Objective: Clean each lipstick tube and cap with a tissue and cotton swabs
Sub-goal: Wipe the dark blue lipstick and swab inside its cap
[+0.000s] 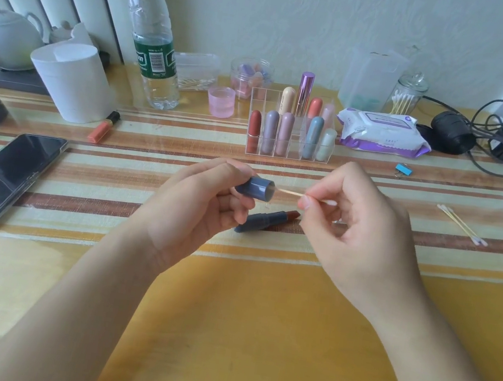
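Note:
My left hand [199, 202] grips a dark blue lipstick cap [255, 187], its open end facing right. My right hand [352, 225] pinches a cotton swab [292, 193] between thumb and forefinger, and the swab's left tip is inside the cap's mouth. Below the hands the matching blue lipstick tube [267, 220] lies uncapped on the table, its red-brown stick pointing right. A clear organiser [291, 131] behind holds several capped lipsticks.
A phone [0, 179] lies at the left, with a white roll [73, 82], a water bottle [154, 45] and an orange lip tube [103, 127] behind it. A wipes pack [382, 133], a swab jar [404, 97], cables and two loose swabs [463, 225] are at the right.

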